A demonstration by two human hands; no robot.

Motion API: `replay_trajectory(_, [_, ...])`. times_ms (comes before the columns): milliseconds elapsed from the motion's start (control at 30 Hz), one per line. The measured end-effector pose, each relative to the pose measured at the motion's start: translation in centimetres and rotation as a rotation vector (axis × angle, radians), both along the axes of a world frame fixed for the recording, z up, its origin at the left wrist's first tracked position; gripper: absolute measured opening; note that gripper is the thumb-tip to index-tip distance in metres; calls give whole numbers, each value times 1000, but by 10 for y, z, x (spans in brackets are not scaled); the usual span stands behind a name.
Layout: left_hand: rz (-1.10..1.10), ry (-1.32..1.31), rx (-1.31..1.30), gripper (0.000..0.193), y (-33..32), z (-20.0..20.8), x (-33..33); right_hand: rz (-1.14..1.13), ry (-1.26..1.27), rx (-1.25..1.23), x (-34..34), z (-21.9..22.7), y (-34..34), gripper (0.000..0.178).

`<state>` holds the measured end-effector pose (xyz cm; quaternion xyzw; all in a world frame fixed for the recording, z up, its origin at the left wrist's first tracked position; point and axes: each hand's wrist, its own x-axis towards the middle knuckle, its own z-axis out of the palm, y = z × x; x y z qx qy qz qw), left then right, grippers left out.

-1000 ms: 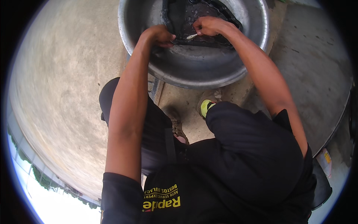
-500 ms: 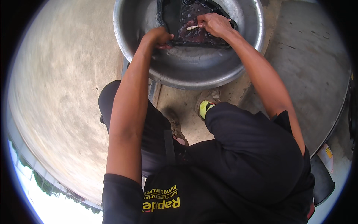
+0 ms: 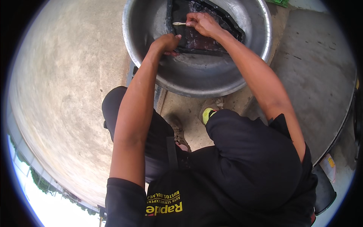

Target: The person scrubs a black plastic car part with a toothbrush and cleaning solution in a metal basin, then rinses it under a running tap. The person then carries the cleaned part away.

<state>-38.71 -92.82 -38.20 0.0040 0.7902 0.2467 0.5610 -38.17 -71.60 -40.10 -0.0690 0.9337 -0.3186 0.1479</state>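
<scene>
A round metal basin (image 3: 204,81) holds a black oil pan (image 3: 202,52) with a raised rim and small holes along its edge. Dark, reddish wet liquid with some suds lies over the pan's inside. My right hand (image 3: 203,25) is closed on a pale toothbrush (image 3: 179,24), its head pointing left, close to the pan's left wall. At the pan's near left corner, my left hand (image 3: 166,44) is closed around the rim, its fingers partly hidden. The pan's far end is cut off by the top of the picture.
My shoes (image 3: 208,115) are on the concrete just below the basin. A dark grey slab-like surface (image 3: 306,75) spreads to the right. Something green (image 3: 279,2) lies beyond the basin, and a white and yellow packet (image 3: 328,166) is at the lower right.
My right hand has moved the toothbrush leftward, from the reddish middle of the pan to near its left wall. My left hand stays at the corner. The view has shifted slightly.
</scene>
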Motion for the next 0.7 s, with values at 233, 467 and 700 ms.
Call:
replay_trajectory(233, [29,-18,-4,64,0,0,-3,-69,-43,62,-9,-4,10,18])
replay_trajectory(467, [150,-13,13,59,-2,-6,-5,31,-129,265,-8,24,15,21])
replay_trajectory(700, [106,-72,15,58,0,-14,-15,-98,92,100,1,6,11,18])
